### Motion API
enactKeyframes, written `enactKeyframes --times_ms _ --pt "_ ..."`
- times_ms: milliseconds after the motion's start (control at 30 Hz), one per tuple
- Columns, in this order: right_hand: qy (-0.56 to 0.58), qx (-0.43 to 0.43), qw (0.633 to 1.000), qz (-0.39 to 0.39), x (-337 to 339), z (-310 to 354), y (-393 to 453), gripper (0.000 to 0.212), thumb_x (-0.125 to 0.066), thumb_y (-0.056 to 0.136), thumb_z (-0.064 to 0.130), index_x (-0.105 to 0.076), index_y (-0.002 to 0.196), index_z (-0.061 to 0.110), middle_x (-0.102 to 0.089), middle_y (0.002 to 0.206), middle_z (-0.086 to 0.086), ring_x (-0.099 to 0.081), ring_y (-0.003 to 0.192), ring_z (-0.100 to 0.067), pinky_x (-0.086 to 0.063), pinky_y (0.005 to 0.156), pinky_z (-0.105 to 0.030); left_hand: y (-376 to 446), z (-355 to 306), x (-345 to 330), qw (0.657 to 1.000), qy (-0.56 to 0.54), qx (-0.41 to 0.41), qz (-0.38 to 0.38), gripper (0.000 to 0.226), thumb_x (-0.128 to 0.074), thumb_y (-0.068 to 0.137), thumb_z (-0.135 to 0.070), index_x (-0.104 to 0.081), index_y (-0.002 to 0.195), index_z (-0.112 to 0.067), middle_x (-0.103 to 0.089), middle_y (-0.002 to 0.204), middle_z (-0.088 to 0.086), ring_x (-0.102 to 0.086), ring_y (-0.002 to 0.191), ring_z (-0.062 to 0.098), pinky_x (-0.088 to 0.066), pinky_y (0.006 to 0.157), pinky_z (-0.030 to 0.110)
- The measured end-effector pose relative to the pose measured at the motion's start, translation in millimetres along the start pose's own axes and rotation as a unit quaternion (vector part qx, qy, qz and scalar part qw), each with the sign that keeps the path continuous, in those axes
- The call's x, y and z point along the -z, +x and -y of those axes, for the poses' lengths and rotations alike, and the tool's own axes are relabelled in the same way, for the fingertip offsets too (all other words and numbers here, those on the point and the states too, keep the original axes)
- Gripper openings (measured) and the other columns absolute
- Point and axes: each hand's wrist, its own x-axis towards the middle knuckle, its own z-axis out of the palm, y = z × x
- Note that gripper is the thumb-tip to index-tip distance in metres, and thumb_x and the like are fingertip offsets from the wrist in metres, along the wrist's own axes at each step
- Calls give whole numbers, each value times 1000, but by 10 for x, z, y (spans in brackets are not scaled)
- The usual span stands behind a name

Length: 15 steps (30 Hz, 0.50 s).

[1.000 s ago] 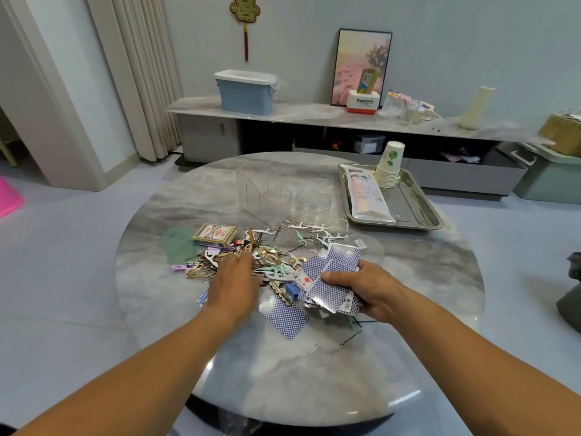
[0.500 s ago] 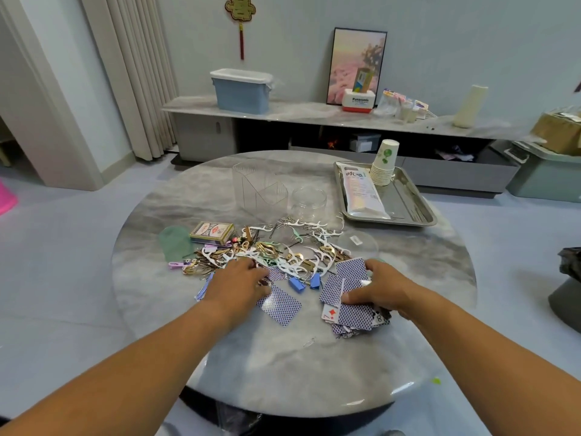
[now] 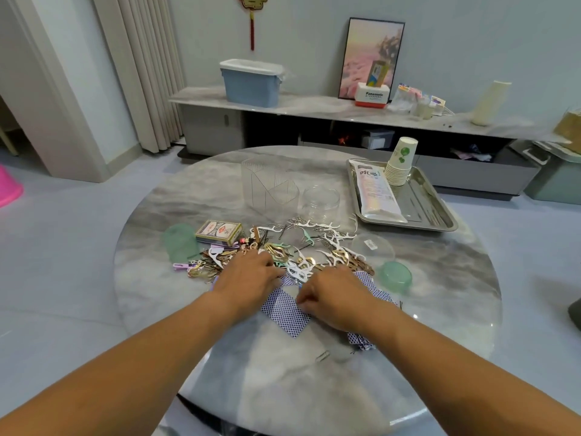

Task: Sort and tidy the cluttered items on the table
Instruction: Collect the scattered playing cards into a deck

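Marble table (image 3: 440,309): tray (image 3: 440,215) (cups (image 3: 401,165) inside)

Two bare forearms reach in from the near edge and converge toward the middle. The left hand (image 3: 248,278) lies palm down, knuckles up, its fingers stretched far and slightly right, their tips hidden. The right hand (image 3: 333,297) sits just beside it on the right, palm down, wrist bent inward, its fingers curled toward the left; whether they pinch anything cannot be made out. The two hands are close together but apart.
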Motion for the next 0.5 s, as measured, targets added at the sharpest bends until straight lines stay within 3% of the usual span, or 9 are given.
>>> enactKeyframes --times_ms 100,233,367,500 --pt "-82 -33 996 -12 -80 6 119 27 -49 101 36 -72 107 25 -71 104 -2 -62 101 -27 -40 90 -40 27 62 -10 997 17 65 45 53 -37 100 -60 -49 145 -34 -50 131 2 -46 124 24 -38 99 42" --pt "-127 -136 982 -20 -60 -153 263 25 -49 100 29 -65 116 19 -67 116 -6 -64 108 -30 -43 88 -39 61 152 16 991 -6 92 98 67 -39 94 -72 -38 152 -38 -45 133 4 -45 125 24 -38 103 42" --pt "-21 -156 987 -42 -77 -183 379 27 -56 98 35 -66 121 25 -63 123 -4 -60 114 -29 -44 94 -40 181 185 21 981 -114 111 113 57 -61 88 -64 -50 141 -45 -45 126 0 -44 125 23 -38 104 41" --pt "89 -121 988 21 -119 -66 478 36 -75 85 47 -71 118 35 -65 120 0 -64 106 -23 -52 88 -35 264 205 42 977 -153 75 129 45 -75 85 -49 -61 128 -49 -44 106 -5 -48 115 20 -44 96 39"
